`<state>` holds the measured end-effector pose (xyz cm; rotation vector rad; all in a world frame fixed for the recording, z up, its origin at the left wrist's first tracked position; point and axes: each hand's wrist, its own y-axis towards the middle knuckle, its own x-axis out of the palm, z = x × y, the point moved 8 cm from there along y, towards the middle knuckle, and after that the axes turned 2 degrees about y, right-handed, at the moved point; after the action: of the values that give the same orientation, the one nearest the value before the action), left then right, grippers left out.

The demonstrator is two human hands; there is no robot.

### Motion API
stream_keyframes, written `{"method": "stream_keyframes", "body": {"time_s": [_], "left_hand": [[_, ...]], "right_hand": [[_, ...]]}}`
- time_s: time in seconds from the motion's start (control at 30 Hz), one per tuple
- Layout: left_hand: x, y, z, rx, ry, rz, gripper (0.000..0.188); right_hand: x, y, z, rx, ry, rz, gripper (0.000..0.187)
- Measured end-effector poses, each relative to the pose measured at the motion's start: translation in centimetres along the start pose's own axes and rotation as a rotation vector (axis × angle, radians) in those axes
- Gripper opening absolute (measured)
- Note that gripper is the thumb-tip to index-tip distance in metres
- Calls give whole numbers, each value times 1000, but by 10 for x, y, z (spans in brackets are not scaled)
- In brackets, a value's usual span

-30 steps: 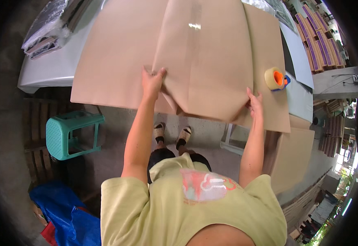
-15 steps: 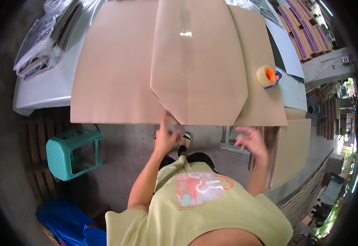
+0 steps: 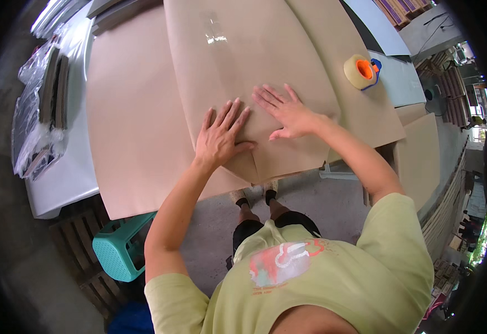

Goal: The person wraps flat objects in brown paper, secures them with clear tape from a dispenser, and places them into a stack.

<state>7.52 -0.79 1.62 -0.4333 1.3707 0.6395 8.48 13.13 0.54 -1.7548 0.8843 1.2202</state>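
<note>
Head: fingers (image 3: 230,114) on cardboard (image 3: 254,55), panels (image 3: 61,92) in plastic (image 3: 25,119)

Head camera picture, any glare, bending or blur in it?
Head view: bright glint on the clear tape strip; head view: the cardboard bows along its left edge, likely lens distortion; head view: black corners; head view: left hand and right hand fairly sharp.

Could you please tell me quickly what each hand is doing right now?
Left hand: open, palm down on the folded cardboard, holding nothing.
Right hand: open, fingers spread on the same cardboard, holding nothing.
</note>
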Motion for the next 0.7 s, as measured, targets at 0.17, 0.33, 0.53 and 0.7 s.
{"method": "stream_keyframes", "body": {"time_s": [0.17, 0.33, 0.53, 0.7], "left_hand": [[13, -8, 16, 179, 224, 256, 63], [13, -6, 1, 65, 50, 69, 73], [12, 57, 43, -67, 7, 0, 75], [22, 54, 53, -13, 67, -30, 70]], "right_hand": [[13, -14, -10, -102, -233, 201, 88], [12, -17, -8, -133, -122, 218, 79], [19, -10, 7, -90, -202, 27, 83], [0, -85, 108, -43, -15, 58, 84]]}}
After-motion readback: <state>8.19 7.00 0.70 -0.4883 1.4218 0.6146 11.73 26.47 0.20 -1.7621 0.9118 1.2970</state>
